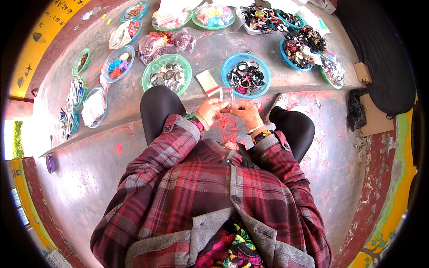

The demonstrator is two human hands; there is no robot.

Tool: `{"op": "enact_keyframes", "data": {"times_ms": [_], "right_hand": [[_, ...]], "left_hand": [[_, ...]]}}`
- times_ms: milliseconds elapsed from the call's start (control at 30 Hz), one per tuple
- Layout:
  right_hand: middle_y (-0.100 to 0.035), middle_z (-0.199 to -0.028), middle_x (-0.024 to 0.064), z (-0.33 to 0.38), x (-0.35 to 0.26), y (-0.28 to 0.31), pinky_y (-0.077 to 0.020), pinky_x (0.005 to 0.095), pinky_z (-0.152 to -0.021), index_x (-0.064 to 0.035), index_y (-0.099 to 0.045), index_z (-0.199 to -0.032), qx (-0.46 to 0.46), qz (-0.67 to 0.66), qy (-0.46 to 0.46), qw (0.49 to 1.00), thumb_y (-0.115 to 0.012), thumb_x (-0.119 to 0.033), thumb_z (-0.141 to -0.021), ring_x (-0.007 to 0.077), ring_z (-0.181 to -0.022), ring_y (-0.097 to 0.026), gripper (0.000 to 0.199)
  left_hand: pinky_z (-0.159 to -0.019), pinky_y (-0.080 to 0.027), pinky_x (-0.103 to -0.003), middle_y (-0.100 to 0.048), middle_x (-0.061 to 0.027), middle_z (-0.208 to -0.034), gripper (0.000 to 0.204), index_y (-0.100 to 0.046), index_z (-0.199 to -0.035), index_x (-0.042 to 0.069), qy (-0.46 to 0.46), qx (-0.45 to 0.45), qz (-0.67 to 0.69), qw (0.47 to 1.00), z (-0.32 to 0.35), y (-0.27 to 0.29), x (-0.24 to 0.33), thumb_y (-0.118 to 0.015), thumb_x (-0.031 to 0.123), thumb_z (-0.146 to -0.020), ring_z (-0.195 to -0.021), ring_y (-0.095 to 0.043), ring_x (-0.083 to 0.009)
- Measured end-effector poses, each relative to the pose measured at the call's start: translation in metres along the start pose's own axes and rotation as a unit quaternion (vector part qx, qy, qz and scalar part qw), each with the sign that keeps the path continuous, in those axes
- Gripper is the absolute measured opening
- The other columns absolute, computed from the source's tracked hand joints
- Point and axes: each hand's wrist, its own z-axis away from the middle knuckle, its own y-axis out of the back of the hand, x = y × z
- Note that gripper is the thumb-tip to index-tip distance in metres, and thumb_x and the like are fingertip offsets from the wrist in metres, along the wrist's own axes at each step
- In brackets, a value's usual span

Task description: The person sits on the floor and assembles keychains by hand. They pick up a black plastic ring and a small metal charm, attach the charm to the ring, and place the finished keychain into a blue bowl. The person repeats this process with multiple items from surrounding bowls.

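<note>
Left hand (211,110) and right hand (247,112) pinch a small clear plastic bag (227,94) between their fingertips, before the blue basket (269,75) of black hair ties (246,77). Beside that basket lies a cream card stack (207,82); a green basket (189,74) stands left, more filled baskets beyond.

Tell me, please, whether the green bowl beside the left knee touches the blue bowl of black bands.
Apart. In the head view, grey surface and a pale rectangular pad plainly separate the green bowl from the blue bowl.
</note>
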Motion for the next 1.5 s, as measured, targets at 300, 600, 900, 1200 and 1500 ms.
{"op": "enact_keyframes", "data": {"times_ms": [300,600,900,1200,1500], "right_hand": [[-0.058,-0.073,0.0000,0.005,-0.007,-0.004,-0.0414,0.0210,-0.060,-0.0021,-0.058,-0.074,-0.015,-0.066,-0.028,0.997,-0.061,0.005,-0.068,0.0074,-0.065,-0.052,0.010],[-0.059,-0.078,0.0033,0.000,0.003,0.001,-0.0439,0.0250,-0.063,-0.0011,-0.058,-0.080,0.091,0.023,0.008,0.996,-0.054,0.006,-0.067,0.0124,-0.069,-0.055,0.015],[-0.057,-0.087,0.0100,0.020,-0.051,-0.022,-0.0470,0.0367,-0.062,-0.0075,-0.058,-0.087,0.137,0.402,0.306,0.852,-0.053,0.000,-0.068,0.0300,-0.074,-0.057,0.021],[-0.058,-0.083,0.0098,0.015,-0.032,-0.020,-0.0461,0.0404,-0.061,-0.0103,-0.056,-0.091,0.081,0.421,0.133,0.894,-0.053,-0.011,-0.071,0.0314,-0.075,-0.057,0.020],[-0.059,-0.074,0.0119,0.011,-0.024,-0.014,-0.0460,0.0348,-0.057,-0.0082,-0.060,-0.083,0.061,0.468,0.157,0.868,-0.054,-0.013,-0.071,0.0262,-0.065,-0.059,0.014]], "left_hand": [[-0.050,-0.039,-0.020,-0.062,-0.0073,-0.092,0.018,-0.056,-0.095,0.003,-0.015,-0.004,0.016,1.000,0.002,0.001,-0.003,-0.056,0.014,-0.081,-0.082,-0.058,-0.0122],[-0.055,-0.041,-0.020,-0.062,-0.0079,-0.090,0.019,-0.057,-0.095,0.000,-0.053,0.044,-0.058,0.996,-0.004,0.007,-0.006,-0.056,0.014,-0.081,-0.081,-0.059,-0.0134],[-0.071,-0.047,-0.025,-0.062,-0.0072,-0.087,0.019,-0.059,-0.095,-0.003,-0.077,0.072,-0.130,0.986,-0.010,0.006,-0.013,-0.054,0.010,-0.081,-0.079,-0.059,-0.0141],[-0.067,-0.044,-0.025,-0.063,-0.0051,-0.079,0.018,-0.062,-0.093,0.000,-0.214,0.075,-0.473,0.852,-0.015,0.009,-0.025,-0.054,0.009,-0.080,-0.074,-0.057,-0.0106],[-0.068,-0.047,-0.026,-0.062,-0.0061,-0.085,0.020,-0.059,-0.097,-0.001,-0.146,0.021,-0.331,0.932,-0.009,0.002,-0.022,-0.052,0.007,-0.082,-0.077,-0.057,-0.0122]]}}
